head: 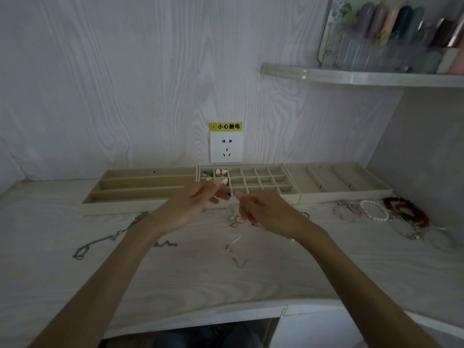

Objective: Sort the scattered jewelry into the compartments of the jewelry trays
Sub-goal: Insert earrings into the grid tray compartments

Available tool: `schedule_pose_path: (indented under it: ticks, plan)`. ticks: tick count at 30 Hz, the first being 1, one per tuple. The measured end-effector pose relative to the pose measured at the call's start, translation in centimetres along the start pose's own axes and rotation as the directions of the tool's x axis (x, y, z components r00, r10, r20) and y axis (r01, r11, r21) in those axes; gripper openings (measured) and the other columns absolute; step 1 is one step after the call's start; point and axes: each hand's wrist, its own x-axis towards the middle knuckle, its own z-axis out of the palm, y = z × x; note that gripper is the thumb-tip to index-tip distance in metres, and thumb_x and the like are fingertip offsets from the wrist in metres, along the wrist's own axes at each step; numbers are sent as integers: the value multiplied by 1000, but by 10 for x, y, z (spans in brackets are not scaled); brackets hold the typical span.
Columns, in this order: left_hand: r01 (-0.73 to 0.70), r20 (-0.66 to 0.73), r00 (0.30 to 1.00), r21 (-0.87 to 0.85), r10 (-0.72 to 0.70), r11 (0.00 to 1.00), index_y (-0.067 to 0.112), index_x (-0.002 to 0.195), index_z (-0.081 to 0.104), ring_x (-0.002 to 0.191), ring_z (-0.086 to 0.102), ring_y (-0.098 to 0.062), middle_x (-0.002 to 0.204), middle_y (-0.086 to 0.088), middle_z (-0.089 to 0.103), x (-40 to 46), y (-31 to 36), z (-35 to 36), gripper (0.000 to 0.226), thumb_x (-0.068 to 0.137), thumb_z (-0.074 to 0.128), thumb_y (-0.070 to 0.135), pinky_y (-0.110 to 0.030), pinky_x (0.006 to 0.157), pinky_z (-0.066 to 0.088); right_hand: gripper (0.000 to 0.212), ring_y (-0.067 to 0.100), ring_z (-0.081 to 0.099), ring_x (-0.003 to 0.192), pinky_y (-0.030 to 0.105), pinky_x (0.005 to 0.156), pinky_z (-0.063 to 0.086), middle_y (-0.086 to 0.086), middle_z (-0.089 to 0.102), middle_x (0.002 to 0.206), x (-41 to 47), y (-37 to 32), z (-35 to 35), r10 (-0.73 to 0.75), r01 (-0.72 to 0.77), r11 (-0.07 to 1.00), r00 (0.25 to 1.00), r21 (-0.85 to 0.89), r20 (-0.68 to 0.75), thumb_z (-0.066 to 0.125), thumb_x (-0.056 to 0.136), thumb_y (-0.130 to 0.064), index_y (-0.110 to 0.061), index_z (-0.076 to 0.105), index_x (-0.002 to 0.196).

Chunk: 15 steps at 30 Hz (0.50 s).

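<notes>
Whitish woodgrain desk [226,280] is bearing loose earrings [237,257] nearest; above them the left hand [185,209] and right hand [266,212] are meeting, fingers curled, seemingly pinching one small pale blurred piece [232,208], though the grip isn't clear; beyond, the gridded tray [266,184] is holding shell-like pieces [221,172] in its far-left compartments

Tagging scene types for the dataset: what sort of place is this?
Probably a home dressing table or vanity nook. Pointers: a wall shelf holding what look like cosmetics, jewelry trays along a wood-grain wall with a wall socket, and bracelets scattered on the tabletop.
</notes>
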Motion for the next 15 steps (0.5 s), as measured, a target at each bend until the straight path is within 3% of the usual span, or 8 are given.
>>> schedule_pose_path:
  ticks: [3,5,7,10,15]
  plan:
    - [-87,210,975,38,77,995,29,111,63,96,59,9,108,13,67,-2,13,5,31,96,39,40,-6,80,43,51,4,37,40,22,53,35,-5,46,51,0,-5,-21,6,-3,999,999,-47,45,30,100,-40,-22,50,56]
    - [-134,258,959,48,117,990,27,100,67,87,62,9,95,12,71,1,23,7,19,94,50,32,-2,74,41,53,5,34,39,23,54,36,-6,42,49,0,-4,-39,18,-15,999,997,-50,71,31,100,-42,-20,49,55]
    - [-150,247,959,14,142,989,28,91,69,79,64,6,82,10,72,7,29,9,12,91,57,30,-3,71,41,55,8,33,41,24,57,36,-6,42,48,-2,-3,-55,21,-17,999,996,-45,82,32,99,-44,-18,49,54]
    - [-150,214,964,-42,155,988,29,90,68,75,63,7,81,10,72,17,35,10,8,90,59,28,-3,69,41,55,12,38,48,27,63,37,-9,45,44,-5,1,-72,49,-48,999,995,-5,82,34,97,-45,-18,55,54]
    - [-169,85,982,-1,169,986,29,89,70,76,63,4,85,13,70,35,36,5,7,82,67,31,-7,64,45,46,5,47,53,15,62,39,-5,54,57,1,2,-80,106,-110,993,992,49,67,40,97,-40,-16,65,66]
